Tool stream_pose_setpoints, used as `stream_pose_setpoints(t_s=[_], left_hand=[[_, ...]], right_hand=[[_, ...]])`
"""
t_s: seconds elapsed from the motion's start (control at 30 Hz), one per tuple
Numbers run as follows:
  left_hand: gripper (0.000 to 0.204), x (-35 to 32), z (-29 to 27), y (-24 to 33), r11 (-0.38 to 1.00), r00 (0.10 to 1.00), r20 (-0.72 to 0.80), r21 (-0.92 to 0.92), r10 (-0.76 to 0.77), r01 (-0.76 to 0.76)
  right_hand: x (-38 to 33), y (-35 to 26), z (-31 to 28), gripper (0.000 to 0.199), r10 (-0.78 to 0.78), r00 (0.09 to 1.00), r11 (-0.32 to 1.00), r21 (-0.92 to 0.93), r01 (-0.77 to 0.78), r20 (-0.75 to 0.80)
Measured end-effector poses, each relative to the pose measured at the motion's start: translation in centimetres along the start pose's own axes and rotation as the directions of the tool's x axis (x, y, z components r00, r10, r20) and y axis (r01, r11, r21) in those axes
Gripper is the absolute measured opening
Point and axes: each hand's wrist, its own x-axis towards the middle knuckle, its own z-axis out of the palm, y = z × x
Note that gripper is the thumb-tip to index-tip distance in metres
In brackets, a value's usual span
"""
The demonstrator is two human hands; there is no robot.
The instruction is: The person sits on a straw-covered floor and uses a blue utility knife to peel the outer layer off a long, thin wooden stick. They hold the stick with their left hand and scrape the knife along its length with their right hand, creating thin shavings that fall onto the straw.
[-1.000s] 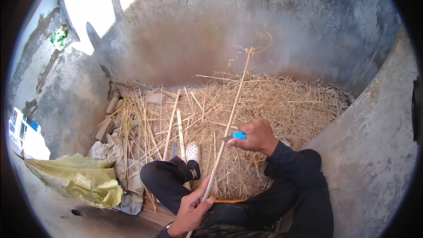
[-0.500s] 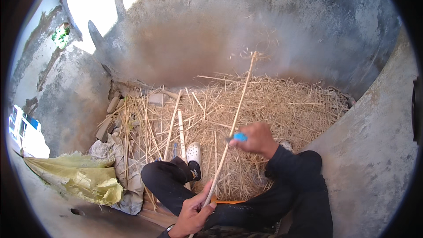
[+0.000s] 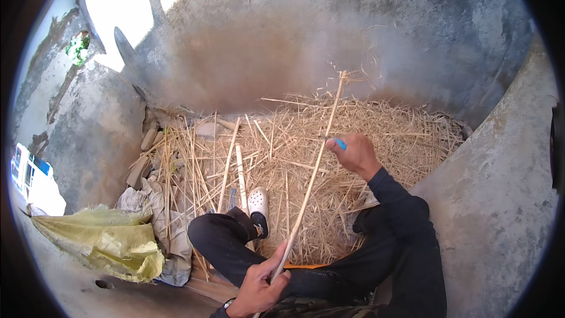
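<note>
A long pale bamboo strip (image 3: 312, 187) slants up and away from my lap, with curled shavings hanging at its far tip. Its near end passes through my left hand (image 3: 262, 285), which is closed round it, thumb on top. My right hand (image 3: 359, 154) is wrapped round the handle of a blue-handled knife (image 3: 339, 143). The short dark blade touches the strip beyond its middle; my fingers hide most of the handle.
Heaped shavings (image 3: 400, 141) cover the floor in front of me, with loose strips (image 3: 229, 165) at the left. A yellow-green sack (image 3: 103, 235) lies at the left by stones. Concrete walls (image 3: 282, 35) stand close ahead and at the right. My shoe (image 3: 258, 201) rests among the strips.
My right hand has moved away from me with the knife, farther up along the strip. The left hand keeps its hold near my lap.
</note>
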Motion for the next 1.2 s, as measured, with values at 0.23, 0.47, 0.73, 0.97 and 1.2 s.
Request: stream_pose_setpoints(t_s=[0.23,0.47,0.73,0.97,1.2], left_hand=[[0.062,-0.3,0.1,-0.3,0.996,0.996,-0.024,-0.01,0.084,-0.084],[0.062,-0.3,-0.3,-0.9,0.994,0.994,-0.034,-0.023,0.106,-0.107],[0.062,-0.9,0.0,-1.9,0.991,0.988,0.091,-0.06,0.125,-0.12],[0.052,-1.5,0.7,-1.3,0.996,0.99,0.117,-0.026,0.082,-0.079],[0.063,0.7,0.1,-2.1,0.774,0.996,0.092,-0.629,-0.016,0.07]], right_hand=[[0.3,-0.6,0.5,0.076,0.042,0.999,0.998,-0.034,-0.043,-0.025],[-2.4,-4.8,1.9,0.076,-0.182,0.983,0.976,0.121,0.182,-0.011],[3.5,5.7,-1.7,0.078,0.068,0.981,0.97,-0.22,-0.108,-0.18],[5.3,12.2,-5.1,0.081,0.321,0.912,0.884,-0.265,-0.385,-0.253],[0.9,-0.8,-1.3,0.071,0.088,0.991,0.986,0.131,-0.1,0.098]])
